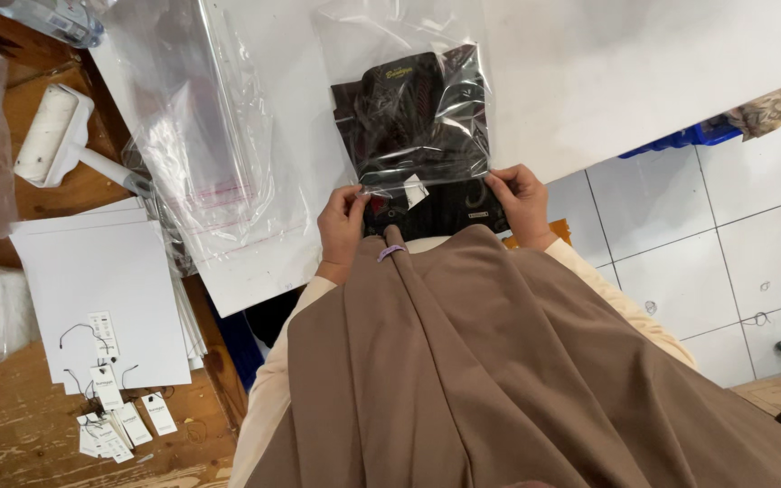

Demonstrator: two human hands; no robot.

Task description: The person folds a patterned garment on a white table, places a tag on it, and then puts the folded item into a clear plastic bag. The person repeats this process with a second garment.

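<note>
The left hand (343, 226) pinches the open mouth of a clear bag (413, 108) at its left corner, fingers closed on the plastic. The right hand (522, 201) grips the right corner the same way, thumb on top. The two hands are apart, with the bag's opening stretched between them. Inside the bag lies a folded black garment (409, 126), most of it already under the plastic, its near end still showing between the hands. A small white tag (416, 190) sits at the bag's mouth. The bag lies on a white desk (607, 72), close to its near edge, right in front of the person. To the left on the white desk is a loose pile of empty clear bags (201, 136). Further left, on a wooden desk (11, 416), lies a lint roller (51, 136) towards the far edge, a stack of white cards (106, 289) in the middle, and several paper hang tags (115, 416) with strings near the near edge.
</note>
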